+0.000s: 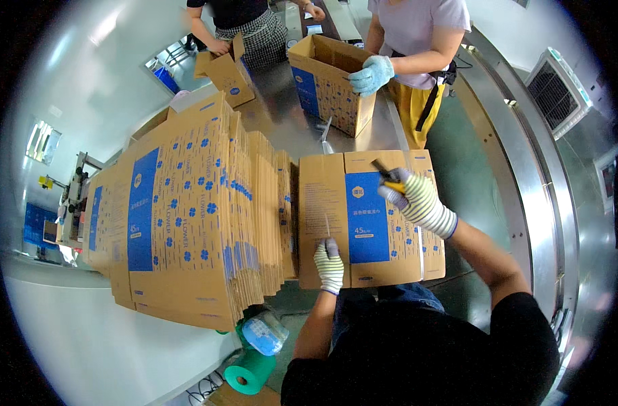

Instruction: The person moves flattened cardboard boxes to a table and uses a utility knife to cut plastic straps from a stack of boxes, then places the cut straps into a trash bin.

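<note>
A flat cardboard carton bundle (pixel 316 196) with a blue panel lies in front of me, a white strap (pixel 421 260) running down its right side. My left hand (pixel 330 268), in a striped glove with grey fingertips, is closed over the bundle's near left part. A thin white strip (pixel 327 227) rises from those fingers. Above the bundle's right part, my right hand (pixel 421 203), gloved alike, is closed around a yellow and black utility knife (pixel 391 178). The dark end of the knife points up and left; its blade edge is too small to make out.
A tall row of folded cartons (pixel 180 223) stands close on my left. Across the metal table (pixel 275 108), one person's blue-gloved hand (pixel 372 75) touches an open carton (pixel 329 81); another person handles a smaller open carton (pixel 231 78). A green roll (pixel 250 371) lies below left. Metal rails (pixel 532 169) curve along the right.
</note>
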Available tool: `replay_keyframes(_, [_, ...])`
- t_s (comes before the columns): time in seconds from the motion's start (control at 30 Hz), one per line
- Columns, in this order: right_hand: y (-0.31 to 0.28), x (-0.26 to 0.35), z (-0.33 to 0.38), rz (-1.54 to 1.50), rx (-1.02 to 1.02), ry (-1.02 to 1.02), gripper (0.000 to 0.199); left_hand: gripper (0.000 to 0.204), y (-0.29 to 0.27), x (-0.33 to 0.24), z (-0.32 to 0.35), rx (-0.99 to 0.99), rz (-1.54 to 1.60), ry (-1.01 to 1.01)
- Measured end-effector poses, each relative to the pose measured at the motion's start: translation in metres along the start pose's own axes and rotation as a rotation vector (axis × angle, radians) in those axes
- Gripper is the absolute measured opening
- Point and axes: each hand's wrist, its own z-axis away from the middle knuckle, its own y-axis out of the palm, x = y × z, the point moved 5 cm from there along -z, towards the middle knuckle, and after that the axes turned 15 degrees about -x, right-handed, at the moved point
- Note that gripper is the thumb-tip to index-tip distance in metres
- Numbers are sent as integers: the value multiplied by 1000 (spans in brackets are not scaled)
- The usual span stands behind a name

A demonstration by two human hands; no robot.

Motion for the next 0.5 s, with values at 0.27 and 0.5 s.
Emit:
replay_keyframes(0.27, [-52, -202, 95, -133, 820, 1032, 24, 26, -159, 60, 155, 766, -1191, 100])
replay_keyframes(0.5, [-66, -218, 82, -184, 1189, 1081, 34, 25, -431, 28, 199, -695, -408, -400])
